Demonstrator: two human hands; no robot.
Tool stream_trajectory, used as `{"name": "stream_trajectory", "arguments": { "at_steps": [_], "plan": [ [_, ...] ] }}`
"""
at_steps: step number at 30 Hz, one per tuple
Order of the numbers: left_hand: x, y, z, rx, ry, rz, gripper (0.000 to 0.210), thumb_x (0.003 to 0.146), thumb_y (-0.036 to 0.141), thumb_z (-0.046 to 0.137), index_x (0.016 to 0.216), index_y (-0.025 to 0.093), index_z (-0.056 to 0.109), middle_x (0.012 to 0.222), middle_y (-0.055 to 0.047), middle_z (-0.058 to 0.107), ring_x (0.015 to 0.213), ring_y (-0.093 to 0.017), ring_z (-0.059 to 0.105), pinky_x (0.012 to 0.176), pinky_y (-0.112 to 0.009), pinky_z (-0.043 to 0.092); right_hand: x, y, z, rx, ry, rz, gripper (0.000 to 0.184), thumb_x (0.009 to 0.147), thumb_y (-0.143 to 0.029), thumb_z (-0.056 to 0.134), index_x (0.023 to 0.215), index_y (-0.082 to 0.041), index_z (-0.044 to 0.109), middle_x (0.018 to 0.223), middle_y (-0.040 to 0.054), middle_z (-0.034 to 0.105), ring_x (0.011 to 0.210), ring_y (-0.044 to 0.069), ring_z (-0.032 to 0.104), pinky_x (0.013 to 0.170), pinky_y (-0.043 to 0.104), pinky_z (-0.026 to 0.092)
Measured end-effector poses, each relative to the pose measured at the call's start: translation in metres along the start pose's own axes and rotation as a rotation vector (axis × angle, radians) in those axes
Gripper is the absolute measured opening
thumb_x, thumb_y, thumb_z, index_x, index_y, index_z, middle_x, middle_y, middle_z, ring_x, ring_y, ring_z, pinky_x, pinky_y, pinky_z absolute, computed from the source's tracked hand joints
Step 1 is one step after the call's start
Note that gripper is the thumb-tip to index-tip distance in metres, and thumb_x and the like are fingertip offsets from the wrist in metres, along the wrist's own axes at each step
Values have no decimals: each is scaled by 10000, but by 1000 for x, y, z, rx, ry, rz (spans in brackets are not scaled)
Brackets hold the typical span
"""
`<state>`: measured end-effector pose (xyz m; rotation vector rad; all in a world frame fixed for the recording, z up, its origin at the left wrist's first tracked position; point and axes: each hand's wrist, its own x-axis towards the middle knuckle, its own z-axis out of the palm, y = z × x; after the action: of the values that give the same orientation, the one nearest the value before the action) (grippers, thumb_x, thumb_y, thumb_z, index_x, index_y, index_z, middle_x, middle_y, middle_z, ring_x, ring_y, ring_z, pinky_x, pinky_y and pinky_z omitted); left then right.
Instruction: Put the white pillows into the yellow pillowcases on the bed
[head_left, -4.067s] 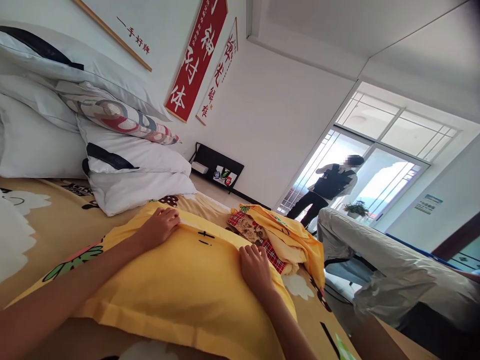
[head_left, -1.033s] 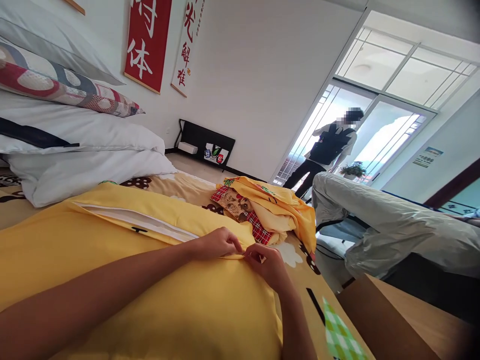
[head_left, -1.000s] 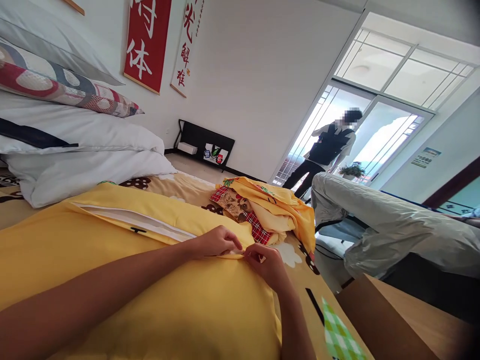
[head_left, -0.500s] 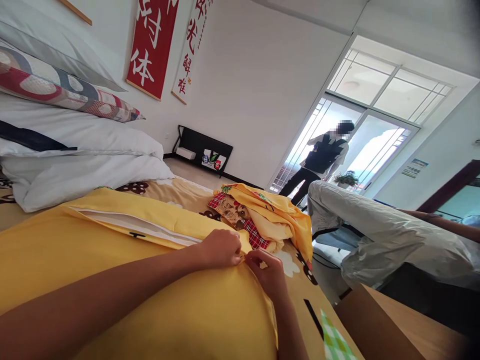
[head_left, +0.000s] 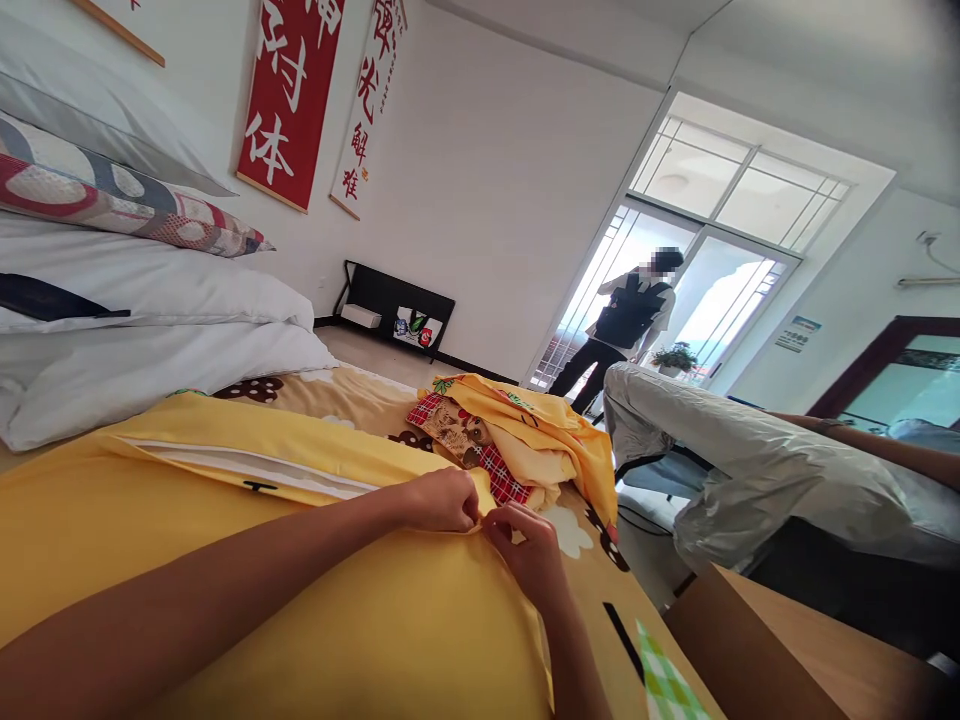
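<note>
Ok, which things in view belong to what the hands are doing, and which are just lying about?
In the work:
yellow pillow, its opening partly agape
left hand and right hand, pinching its fabric

Apparently just lying about:
cloth pile
stacked pillows
black shelf
potted plant

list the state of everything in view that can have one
Yellow pillowcase: bulging, opening partly gaping
Left hand: closed at the opening's edge
Right hand: pinching fabric beside it
Yellow cloth: crumpled in a heap
Patterned pillow: lying flat in a stack
Red scroll: hanging unrolled
Potted plant: upright
</note>
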<state>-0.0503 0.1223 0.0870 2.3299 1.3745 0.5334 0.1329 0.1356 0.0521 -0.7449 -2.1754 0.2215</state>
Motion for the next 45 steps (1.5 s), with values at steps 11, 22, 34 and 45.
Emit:
{"name": "stream_trajectory", "arguments": {
  "at_steps": [11,22,34,45],
  "plan": [
    [3,-3,9,-35,-30,-125,225,781,172,548,921,145,722,873,-33,713,781,-146,603,624,-196,404,-1,4,1,71,6,38,123,793,-199,601,678,-195,644,613,-16,580,569,106,484,544,212,369],
    [-8,7,6,356,10,116,199,826,214,524,847,171,717,936,-70,675,862,-209,624,742,-273,463,-2,9,2,84,-56,48,151,796,-195,598,663,-188,669,616,-6,604,577,104,467,577,221,363],
    [-9,6,19,319,128,59,228,896,243,447,952,157,650,982,-80,641,854,-198,625,727,-279,482,-2,5,-8,71,-111,162,86,788,-275,610,813,-204,653,611,-33,571,578,108,482,579,224,385],
    [2,29,-3,585,-99,151,218,837,219,525,1013,162,639,1054,-111,615,950,-263,625,734,-335,500,-1,10,-4,-40,-219,229,129,759,-285,599,676,-187,609,550,-42,524,540,98,429,527,214,327]
  ]
}}
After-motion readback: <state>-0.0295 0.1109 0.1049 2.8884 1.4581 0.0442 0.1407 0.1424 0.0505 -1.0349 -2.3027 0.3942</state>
